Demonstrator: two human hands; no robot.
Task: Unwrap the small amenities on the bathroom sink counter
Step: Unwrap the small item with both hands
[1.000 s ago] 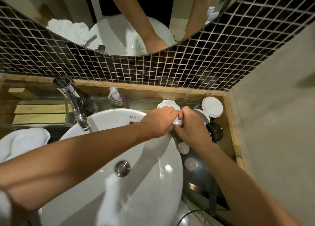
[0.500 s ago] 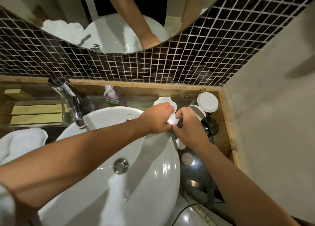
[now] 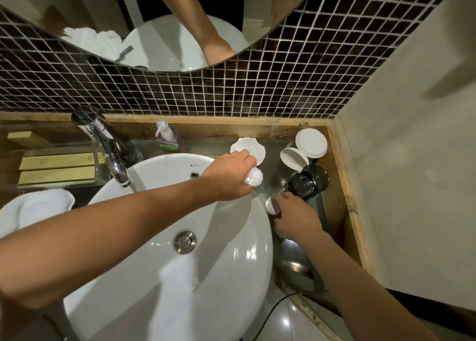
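Note:
My left hand (image 3: 230,177) holds a small round white amenity in crinkled clear wrap (image 3: 253,179) above the right rim of the white basin (image 3: 144,263). My right hand (image 3: 293,218) is lower on the glass counter (image 3: 296,263), its fingers around another small round white amenity (image 3: 270,206). A white shell-shaped soap dish (image 3: 248,147) lies just behind my left hand.
Two white-capped glasses (image 3: 310,143) and a dark tumbler (image 3: 307,183) stand in the back right corner. A chrome faucet (image 3: 108,147), a small pump bottle (image 3: 167,138), wooden slats (image 3: 56,168) and a white towel (image 3: 36,208) lie to the left. A black cable (image 3: 278,304) runs below.
My hands have come apart. The left keeps the wrapped amenity and the right has dropped down to the counter onto another one.

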